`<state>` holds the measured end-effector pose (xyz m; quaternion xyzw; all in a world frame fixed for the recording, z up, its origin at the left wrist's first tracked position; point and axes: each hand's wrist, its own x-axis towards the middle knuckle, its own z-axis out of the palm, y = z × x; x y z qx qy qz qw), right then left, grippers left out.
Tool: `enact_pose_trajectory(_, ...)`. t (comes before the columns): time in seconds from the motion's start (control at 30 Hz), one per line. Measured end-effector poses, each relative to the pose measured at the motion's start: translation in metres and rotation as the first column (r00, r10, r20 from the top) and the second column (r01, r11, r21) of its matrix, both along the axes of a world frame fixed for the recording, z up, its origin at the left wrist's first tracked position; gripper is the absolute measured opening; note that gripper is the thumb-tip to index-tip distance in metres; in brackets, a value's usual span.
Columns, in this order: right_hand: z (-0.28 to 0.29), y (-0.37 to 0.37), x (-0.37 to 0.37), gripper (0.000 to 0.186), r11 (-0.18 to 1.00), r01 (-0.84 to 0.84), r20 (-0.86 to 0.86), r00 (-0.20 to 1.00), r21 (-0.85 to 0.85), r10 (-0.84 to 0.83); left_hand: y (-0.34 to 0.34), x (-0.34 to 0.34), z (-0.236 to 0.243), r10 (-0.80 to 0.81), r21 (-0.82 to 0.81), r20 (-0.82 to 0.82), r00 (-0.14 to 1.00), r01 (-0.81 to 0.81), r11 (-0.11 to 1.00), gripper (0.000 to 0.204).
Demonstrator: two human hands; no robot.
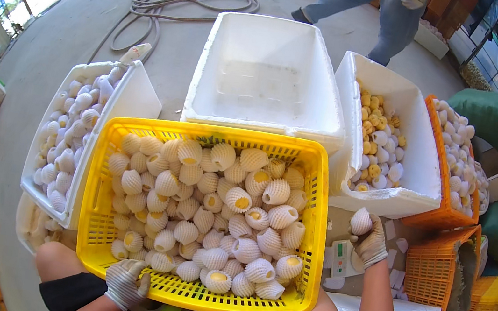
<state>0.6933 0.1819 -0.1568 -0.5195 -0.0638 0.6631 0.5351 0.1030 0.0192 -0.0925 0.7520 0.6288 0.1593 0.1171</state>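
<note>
A big yellow plastic basket (319, 230) rests across my lap, heaped with yellow fruits in white foam nets (186, 232). My left hand (127, 284), in a striped work glove, is closed over the basket's near left rim. Beyond the basket's right side, my gloved right hand (372, 243) grips one foam-netted fruit (361, 222). That fruit is raised above a small digital scale (344, 258), which lies just below the hand.
Foam boxes stand around: a bare-bottomed one (261, 125) ahead, one with netted fruits (79, 194) left, one with bare and netted fruits (406, 201) right. An orange crate (430, 215) adjoins it. A hose (155, 6) coils on the floor; a person (388, 22) stands beyond.
</note>
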Motion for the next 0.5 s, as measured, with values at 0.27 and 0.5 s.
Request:
enact_pose_trajectory(0.27,0.083,0.188,-0.188,0.043,0.981,-0.167,0.193,0.970,0.100,0.146,0.000,-0.007,0.007,0.005,0.029,0.005,1.000,-0.005,1.000,0.017)
enact_pose_trajectory(0.5,-0.036,0.298,-0.165,0.026,0.980,-0.197,0.720,0.682,0.013,0.128,0.000,-0.017,0.008,-0.076,0.080,0.164,0.984,0.064,0.995,0.022)
